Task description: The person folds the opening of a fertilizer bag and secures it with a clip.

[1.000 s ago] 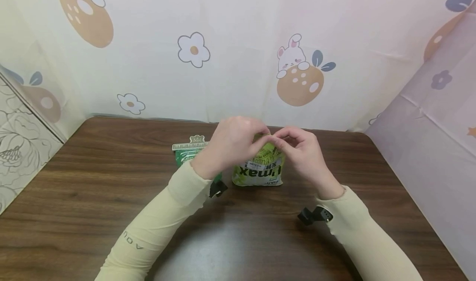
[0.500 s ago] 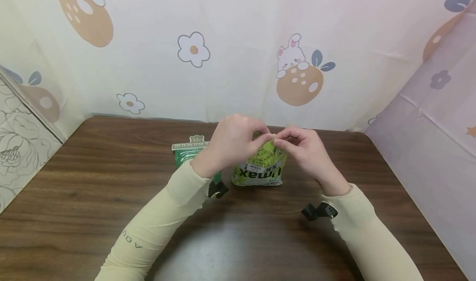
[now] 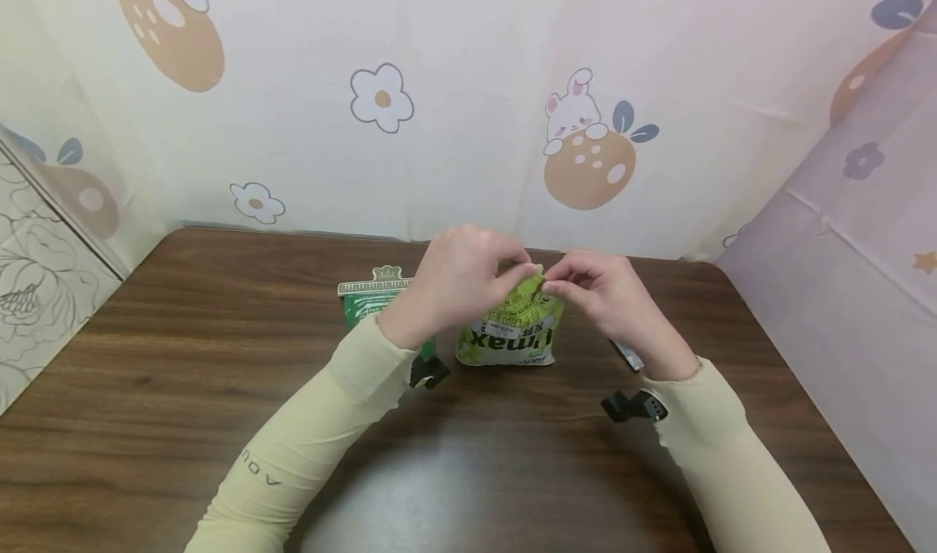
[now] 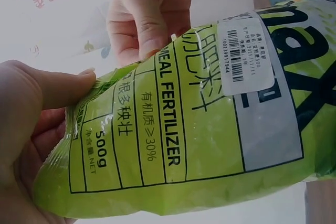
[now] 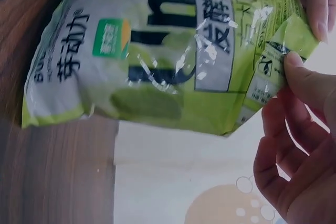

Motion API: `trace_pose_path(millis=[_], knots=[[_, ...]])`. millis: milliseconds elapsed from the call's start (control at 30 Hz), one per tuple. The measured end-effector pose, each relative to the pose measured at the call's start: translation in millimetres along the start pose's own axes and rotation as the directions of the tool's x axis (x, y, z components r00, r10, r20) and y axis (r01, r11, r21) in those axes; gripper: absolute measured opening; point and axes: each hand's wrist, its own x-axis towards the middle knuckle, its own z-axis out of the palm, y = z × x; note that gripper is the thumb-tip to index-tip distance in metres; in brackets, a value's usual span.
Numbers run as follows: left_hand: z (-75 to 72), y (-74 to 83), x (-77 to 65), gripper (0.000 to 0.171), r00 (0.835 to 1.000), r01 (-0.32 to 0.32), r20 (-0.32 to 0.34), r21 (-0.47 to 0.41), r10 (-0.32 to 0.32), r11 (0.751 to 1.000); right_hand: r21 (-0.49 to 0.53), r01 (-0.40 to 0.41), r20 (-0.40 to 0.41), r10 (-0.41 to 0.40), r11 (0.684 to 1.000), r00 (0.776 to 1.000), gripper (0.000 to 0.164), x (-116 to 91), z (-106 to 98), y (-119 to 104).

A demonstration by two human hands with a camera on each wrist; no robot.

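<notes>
A lime-green and grey fertilizer bag (image 3: 511, 337), marked 500g in the left wrist view, stands on the brown wooden table (image 3: 468, 472). My left hand (image 3: 472, 285) pinches its top edge between thumb and fingers. At the top right corner, my right hand (image 3: 602, 299) pinches the plastic. Seen from the right wrist, that corner of the bag (image 5: 157, 66) is folded over, with my right thumb (image 5: 310, 80) on the fold. Both hands are close together at the bag's top.
Left of the bag lies a green packet (image 3: 366, 305), partly behind my left wrist, with a cream ruler-like clip (image 3: 373, 287) along its top. A thin silvery strip (image 3: 628, 355) shows beside my right wrist. A printed curtain (image 3: 468, 130) hangs behind the table.
My right hand has shifted slightly right, away from the left fingers, still pinching the bag's corner. The silvery strip has come into view beside the right wrist. My left hand has hardly moved.
</notes>
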Motion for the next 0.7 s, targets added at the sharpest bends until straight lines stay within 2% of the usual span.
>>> trace_pose_path(millis=[167, 400, 700], knots=[[1.8, -2.1, 0.1, 0.016, 1.0, 0.001, -0.019, -0.031, -0.002, 1.0, -0.048, 0.048, 0.031, -0.046, 0.998, 0.998, 0.011, 1, -2, 6], [2.6, -2.5, 1.0, 0.017, 1.0, -0.006, -0.029, -0.029, 0.005, 1.0, -0.116, 0.107, 0.065, -0.1, 0.987, 0.993, 0.013, 2, -6, 15], [2.7, -2.6, 0.9, 0.017, 0.999, -0.009, -0.034, -0.022, 0.009, 1.0, -0.248, 0.156, 0.119, -0.13, 0.956, 0.984, 0.014, 3, -10, 19]])
